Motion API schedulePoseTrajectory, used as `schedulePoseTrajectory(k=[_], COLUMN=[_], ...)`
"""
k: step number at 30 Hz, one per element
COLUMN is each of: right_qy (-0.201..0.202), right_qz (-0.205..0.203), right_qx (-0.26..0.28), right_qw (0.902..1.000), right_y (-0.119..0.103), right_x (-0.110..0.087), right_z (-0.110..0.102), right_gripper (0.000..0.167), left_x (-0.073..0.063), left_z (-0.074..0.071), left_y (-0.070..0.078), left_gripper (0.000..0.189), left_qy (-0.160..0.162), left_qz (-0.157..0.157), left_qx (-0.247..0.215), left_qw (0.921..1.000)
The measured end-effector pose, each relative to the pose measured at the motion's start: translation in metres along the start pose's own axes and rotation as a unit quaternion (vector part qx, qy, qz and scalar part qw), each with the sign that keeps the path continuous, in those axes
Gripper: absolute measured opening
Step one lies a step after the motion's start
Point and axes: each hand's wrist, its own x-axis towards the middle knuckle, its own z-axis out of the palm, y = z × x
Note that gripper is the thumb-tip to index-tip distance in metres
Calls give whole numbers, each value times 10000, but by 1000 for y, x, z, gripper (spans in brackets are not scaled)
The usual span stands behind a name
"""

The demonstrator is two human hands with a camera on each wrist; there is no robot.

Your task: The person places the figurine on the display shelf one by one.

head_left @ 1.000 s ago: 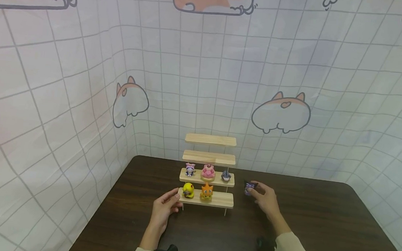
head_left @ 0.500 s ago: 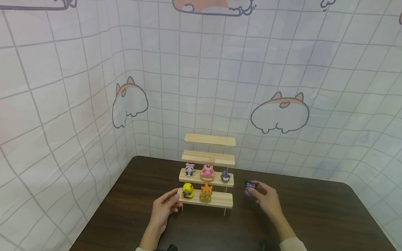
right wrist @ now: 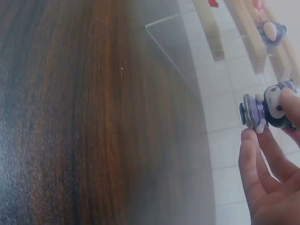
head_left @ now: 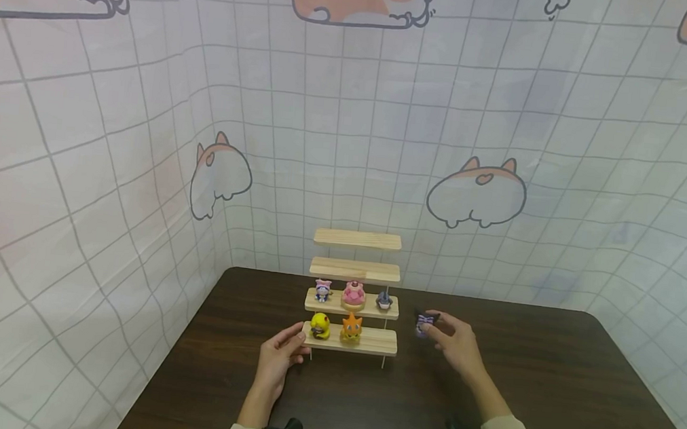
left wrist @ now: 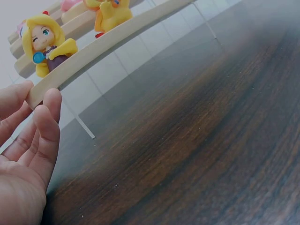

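My left hand (head_left: 278, 357) pinches the left end of the lowest board of a wooden tiered display stand (head_left: 380, 341), fingertips under its edge in the left wrist view. Near those fingers sits a yellow-haired figurine (left wrist: 43, 40), with an orange figurine (head_left: 351, 327) beside it on the same board. Off the stand's right side, my right hand (head_left: 457, 344) grips a small black and purple figurine (right wrist: 255, 111) with a white face. The right wrist view has that figurine lying sideways between thumb and fingers, its head partly covered by the thumb.
The second board carries a pink-eared figurine (head_left: 322, 291), a pink figurine (head_left: 353, 296) and a grey-blue figurine (head_left: 383, 301). Two bare boards rise above it. Thin legs hold the stand on the dark wooden table (head_left: 526, 373). A grid-patterned curtain (head_left: 350, 140) hangs behind.
The right forearm has shifted slightly, while the figurine stays in the right hand beside the stand. The left hand keeps its hold on the board. The whole view has drifted a little.
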Motion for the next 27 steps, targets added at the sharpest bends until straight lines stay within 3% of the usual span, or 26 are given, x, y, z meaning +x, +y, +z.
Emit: schedulePoseTrajectory(k=[27], right_qy=[-145], right_qz=[-107], right_qx=[186], right_qw=[9997], right_y=[-25], right_x=[-15], right_z=[12], right_gripper=[42], left_x=[-1], left_z=[0], left_y=[0], left_gripper=[44], left_qy=[-5], left_qz=[17], left_qx=[31], left_qw=[10000])
